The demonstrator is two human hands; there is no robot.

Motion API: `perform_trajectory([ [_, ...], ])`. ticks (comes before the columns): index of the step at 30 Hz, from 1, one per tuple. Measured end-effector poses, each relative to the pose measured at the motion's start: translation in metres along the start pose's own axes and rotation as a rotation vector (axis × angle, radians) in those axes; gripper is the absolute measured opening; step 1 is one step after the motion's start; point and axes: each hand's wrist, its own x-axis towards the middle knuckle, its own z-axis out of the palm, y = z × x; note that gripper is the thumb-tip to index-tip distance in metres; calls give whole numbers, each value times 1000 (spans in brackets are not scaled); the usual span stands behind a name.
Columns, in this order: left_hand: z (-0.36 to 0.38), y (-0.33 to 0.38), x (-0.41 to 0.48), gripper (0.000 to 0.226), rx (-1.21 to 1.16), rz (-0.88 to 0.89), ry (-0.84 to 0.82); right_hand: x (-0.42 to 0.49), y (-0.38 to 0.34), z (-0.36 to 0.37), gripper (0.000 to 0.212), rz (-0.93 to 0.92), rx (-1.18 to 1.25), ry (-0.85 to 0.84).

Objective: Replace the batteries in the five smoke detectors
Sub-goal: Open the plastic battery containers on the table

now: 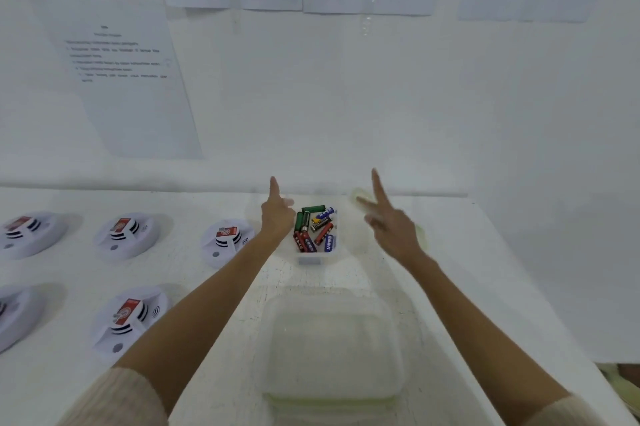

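Observation:
Five white smoke detectors lie on the white table (467, 287) at the left: three in a back row (31, 233) (126, 235) (227, 242) and two in front (14, 315) (130, 321). A small clear tub (308, 260) holds several loose batteries (315, 228) in red, green and blue. My left hand (277, 218) hovers at the tub's left edge, index finger up and thumb out, holding nothing. My right hand (389, 225), blurred, is right of the tub with two fingers spread over a translucent lid (421, 235). Whether it touches the lid is unclear.
A larger translucent lidded box (329, 346) stands in front of the tub, between my forearms. The white wall close behind the table carries printed sheets (131, 86). The table's right edge runs diagonally at the far right.

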Motion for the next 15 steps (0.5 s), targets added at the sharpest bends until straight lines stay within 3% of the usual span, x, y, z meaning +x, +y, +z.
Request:
perform_trajectory([
  [4, -23, 18, 13, 71, 138, 138, 41, -17, -6, 27, 102, 79, -8, -99],
  [7, -40, 39, 22, 79, 177, 184, 12, -26, -7, 39, 117, 41, 42, -252],
  [11, -44, 61, 24, 54, 173, 153, -143, -22, -14, 35, 130, 92, 362, -359],
  [13, -38, 63, 20, 52, 215, 154, -218, -14, -16, 25, 117, 116, 434, -237],
  [15, -28, 58, 18, 64, 301, 203, -331, -6, -12, 13, 80, 145, 454, 22],
])
